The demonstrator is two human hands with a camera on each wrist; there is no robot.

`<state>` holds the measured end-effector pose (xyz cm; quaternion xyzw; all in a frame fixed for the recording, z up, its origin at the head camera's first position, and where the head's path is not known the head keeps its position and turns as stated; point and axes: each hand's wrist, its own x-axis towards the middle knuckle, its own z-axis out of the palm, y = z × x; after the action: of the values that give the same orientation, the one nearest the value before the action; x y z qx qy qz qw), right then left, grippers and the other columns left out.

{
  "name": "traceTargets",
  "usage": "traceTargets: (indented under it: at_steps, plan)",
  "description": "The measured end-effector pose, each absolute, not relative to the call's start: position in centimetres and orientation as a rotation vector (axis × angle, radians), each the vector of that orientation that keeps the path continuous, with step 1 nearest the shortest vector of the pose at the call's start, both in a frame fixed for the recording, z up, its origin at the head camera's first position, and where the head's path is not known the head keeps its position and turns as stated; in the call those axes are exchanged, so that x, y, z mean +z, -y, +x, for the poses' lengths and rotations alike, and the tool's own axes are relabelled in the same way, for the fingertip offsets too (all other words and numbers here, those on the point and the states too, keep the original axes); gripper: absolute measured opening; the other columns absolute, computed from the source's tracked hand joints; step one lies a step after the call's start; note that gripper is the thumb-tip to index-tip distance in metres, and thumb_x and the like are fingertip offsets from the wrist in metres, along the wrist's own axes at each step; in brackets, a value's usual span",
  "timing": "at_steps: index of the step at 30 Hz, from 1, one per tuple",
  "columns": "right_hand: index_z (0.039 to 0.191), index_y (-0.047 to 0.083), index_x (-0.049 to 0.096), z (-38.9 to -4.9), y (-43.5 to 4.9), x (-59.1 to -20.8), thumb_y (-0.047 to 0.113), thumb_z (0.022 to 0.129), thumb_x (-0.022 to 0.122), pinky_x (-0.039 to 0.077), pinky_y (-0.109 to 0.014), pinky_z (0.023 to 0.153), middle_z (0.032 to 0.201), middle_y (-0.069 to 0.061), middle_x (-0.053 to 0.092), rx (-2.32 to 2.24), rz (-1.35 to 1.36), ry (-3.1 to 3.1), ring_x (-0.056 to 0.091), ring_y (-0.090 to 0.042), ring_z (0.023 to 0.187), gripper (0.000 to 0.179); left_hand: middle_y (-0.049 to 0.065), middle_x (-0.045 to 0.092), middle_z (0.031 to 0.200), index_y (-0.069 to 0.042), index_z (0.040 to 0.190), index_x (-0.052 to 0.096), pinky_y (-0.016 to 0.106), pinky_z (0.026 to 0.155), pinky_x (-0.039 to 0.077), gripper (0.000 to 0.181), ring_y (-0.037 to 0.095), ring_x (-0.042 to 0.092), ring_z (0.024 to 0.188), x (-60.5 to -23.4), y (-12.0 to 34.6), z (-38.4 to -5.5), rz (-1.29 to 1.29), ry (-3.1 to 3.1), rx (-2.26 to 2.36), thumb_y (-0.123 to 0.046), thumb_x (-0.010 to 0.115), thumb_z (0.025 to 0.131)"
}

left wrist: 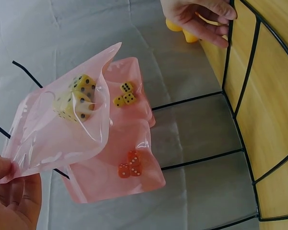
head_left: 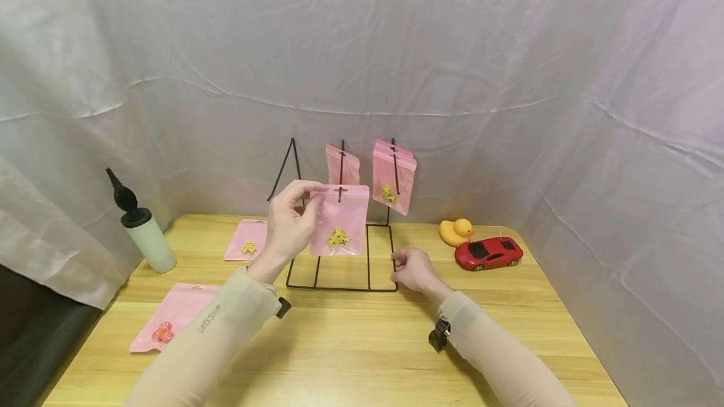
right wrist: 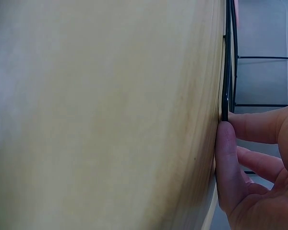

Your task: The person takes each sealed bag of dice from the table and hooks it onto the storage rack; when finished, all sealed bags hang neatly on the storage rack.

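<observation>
My left hand (head_left: 291,222) pinches the top left corner of a pink zip bag (head_left: 351,218) with yellow dice (head_left: 339,237) inside. The tip of the middle prong of a black wire display rack (head_left: 342,289) pokes out at the bag's hang hole. Low at the rack's right side, my right hand (head_left: 416,270) holds the base wire between thumb and finger (right wrist: 225,158). Behind the held bag, another pink bag (left wrist: 110,177) with orange-red dice hangs on the middle prong. Pink bags (head_left: 390,190), the front one with yellow dice, hang on the right prong.
On the table's left lie a pink bag (head_left: 237,240) with yellow dice and another (head_left: 183,306) with red dice. A hand pump (head_left: 148,240) stands at far left. A rubber duck (head_left: 454,232) and red toy car (head_left: 489,253) sit right of the rack.
</observation>
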<state>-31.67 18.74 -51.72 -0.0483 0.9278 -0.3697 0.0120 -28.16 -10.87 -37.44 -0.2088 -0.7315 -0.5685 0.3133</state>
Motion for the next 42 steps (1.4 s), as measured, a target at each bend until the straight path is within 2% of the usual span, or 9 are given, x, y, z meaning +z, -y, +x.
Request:
traceTargets:
  at_steps: [3, 15, 22, 33, 42]
  plan:
    - [0.128, -0.001, 0.081, -31.7, -18.7, -51.7, 0.0, 0.082, 0.09, 0.065, -0.042, 0.094, 0.106, -0.011, 0.081, -1.158, -0.147, -2.888, 0.073, -0.021, 0.099, 0.047, 0.014, 0.081, 0.114, -0.006, 0.114, 0.083, 0.014, 0.063, 0.059, 0.025, 0.029, 0.074, 0.095, -37.5, 10.8, -28.4, -0.55, 1.923, -1.503, 0.009, 0.07, 0.1]
    - [0.13, 0.0, 0.08, -31.6, -18.8, -51.6, 0.0, 0.083, 0.09, 0.065, -0.044, 0.097, 0.108, -0.011, 0.081, -1.154, -0.134, -2.884, 0.072, -0.021, 0.101, 0.048, 0.014, 0.08, 0.116, -0.006, 0.116, 0.082, 0.013, 0.061, 0.052, 0.02, 0.019, 0.071, 0.094, -37.5, 10.7, -30.0, -0.496, 1.958, -1.473, 0.004, 0.07, 0.103]
    - [0.126, 0.001, 0.082, -31.5, -18.7, -51.5, 0.001, 0.081, 0.091, 0.064, -0.041, 0.096, 0.103, -0.009, 0.081, -1.133, -0.156, -2.904, 0.074, -0.017, 0.095, 0.047, 0.015, 0.081, 0.117, -0.004, 0.116, 0.081, 0.011, 0.066, 0.053, 0.017, 0.016, 0.07, 0.094, -37.5, 10.4, -30.7, -0.445, 1.955, -1.49, 0.002, 0.07, 0.105]
    - [0.126, 0.001, 0.081, -31.5, -18.7, -51.6, 0.001, 0.081, 0.092, 0.064, -0.043, 0.097, 0.104, -0.009, 0.081, -1.121, -0.148, -2.903, 0.074, -0.016, 0.094, 0.047, 0.017, 0.078, 0.116, -0.004, 0.119, 0.08, 0.009, 0.075, 0.054, 0.015, 0.021, 0.073, 0.101, -37.7, 10.1, -31.5, -0.376, 1.904, -1.501, -0.004, 0.076, 0.105]
    - [0.126, 0.001, 0.081, -31.6, -18.8, -51.6, 0.001, 0.081, 0.092, 0.064, -0.042, 0.095, 0.104, -0.009, 0.08, -1.125, -0.154, -2.905, 0.074, -0.015, 0.093, 0.046, 0.015, 0.08, 0.117, -0.007, 0.119, 0.08, 0.013, 0.075, 0.056, 0.014, 0.024, 0.075, 0.106, -37.7, 9.6, -32.7, -0.295, 1.916, -1.509, -0.009, 0.076, 0.106]
